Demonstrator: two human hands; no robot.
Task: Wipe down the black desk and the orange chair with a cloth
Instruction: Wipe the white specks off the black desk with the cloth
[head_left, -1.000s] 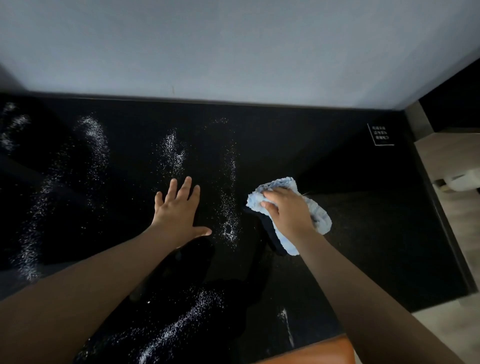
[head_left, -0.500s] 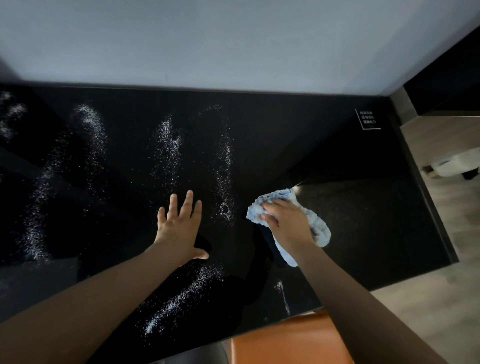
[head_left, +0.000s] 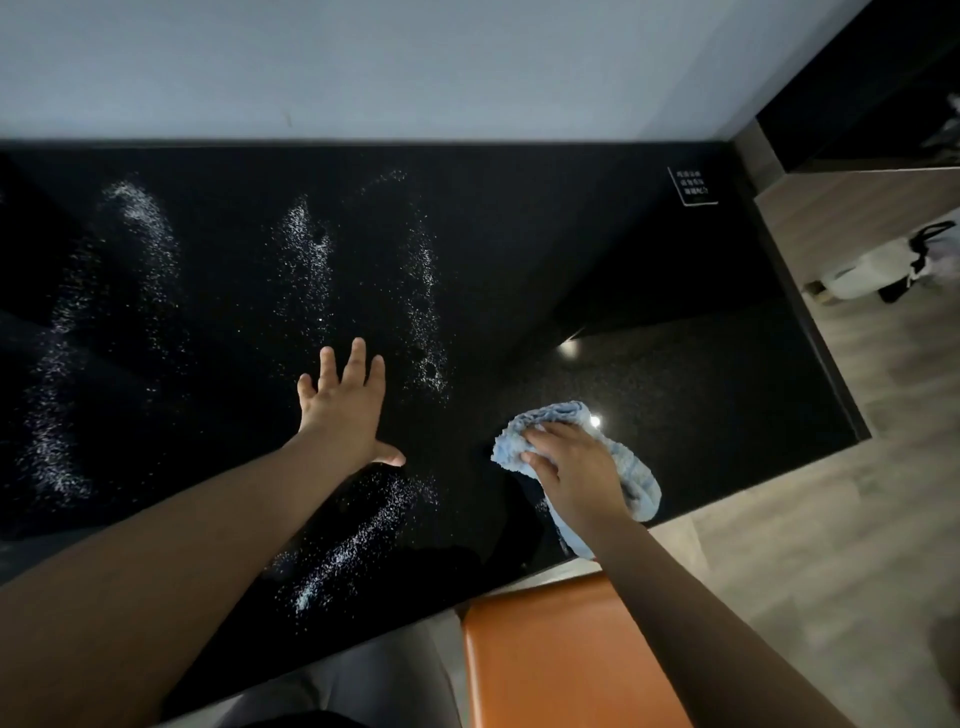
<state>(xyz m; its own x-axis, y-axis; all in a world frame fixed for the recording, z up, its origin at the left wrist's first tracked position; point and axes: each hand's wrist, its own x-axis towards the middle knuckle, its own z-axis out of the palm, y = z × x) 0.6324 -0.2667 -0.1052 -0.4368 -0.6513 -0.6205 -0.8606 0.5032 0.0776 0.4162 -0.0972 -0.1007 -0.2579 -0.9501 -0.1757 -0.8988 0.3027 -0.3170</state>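
Cloth (head_left: 558, 418) — light blue, fluffy microfibre, bunched — lies on the glossy black table (head_left: 675, 374) near its front edge. Its long axis runs diagonally, far-left to near-right, and the near end reaches the table's edge. The right hand (head_left: 571, 467) is palm-down on top of it, fingers laid nearly straight and pointing left, pressing it flat to the surface. The left hand (head_left: 345, 410) is open, fingers spread and flat on the table, well left of the cloth and apart from it. White powder streaks (head_left: 306, 260) lie across the left half of the table. A small black card with white writing (head_left: 692, 187) sits at the far right corner — characters too small to read. An orange chair seat (head_left: 550, 660) is just below the front edge.
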